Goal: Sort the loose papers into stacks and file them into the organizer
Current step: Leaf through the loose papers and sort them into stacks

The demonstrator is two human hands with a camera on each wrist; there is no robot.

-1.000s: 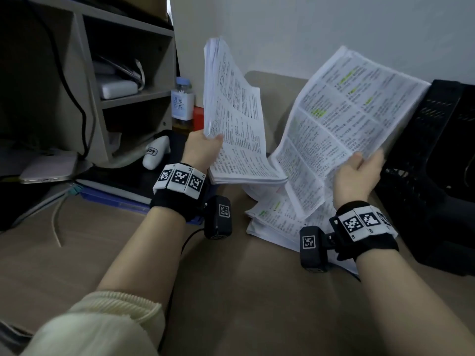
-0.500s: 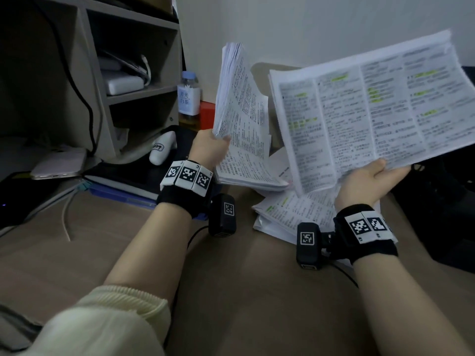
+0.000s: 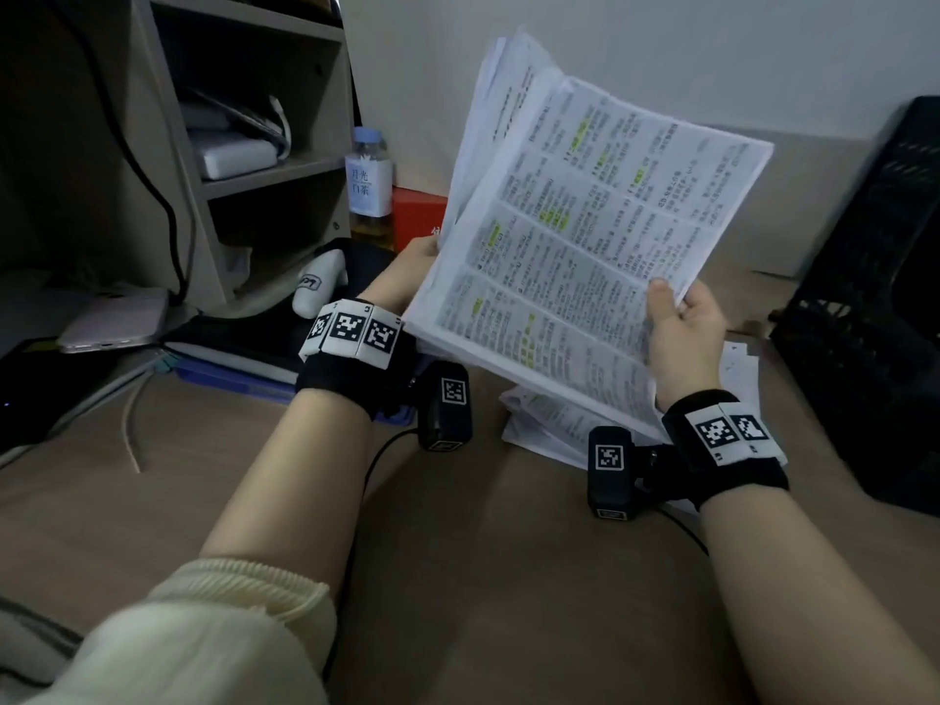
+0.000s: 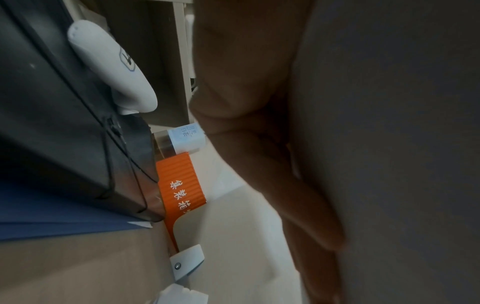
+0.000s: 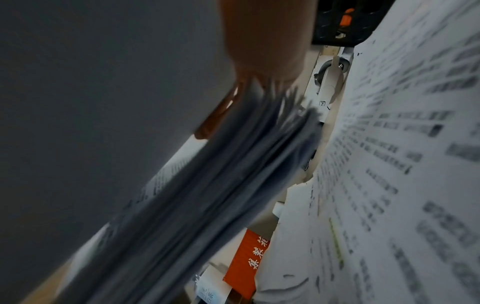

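My left hand [image 3: 409,269] grips a thick stack of printed papers [image 3: 501,124] by its lower left edge and holds it tilted up above the desk. A printed sheet with green highlights [image 3: 585,246] lies against the front of that stack. My right hand [image 3: 681,325] pinches the sheet's lower right edge, thumb on top. In the left wrist view my fingers [image 4: 262,148] press against the grey back of the papers [image 4: 389,144]. More loose papers [image 3: 547,424] lie on the desk under the held ones. The black organizer [image 3: 864,307] stands at the right.
A shelf unit [image 3: 244,170] stands at the back left, with a bottle [image 3: 369,185] and an orange box [image 3: 417,216] beside it. A white device [image 3: 318,287], dark folders [image 3: 229,348] and cables [image 3: 132,424] lie at the left. Bare brown desk [image 3: 483,577] stretches in front.
My right hand has swung its highlighted sheet leftward and laid it against the stack in my left hand. The left hand has tipped its stack slightly toward the sheet.
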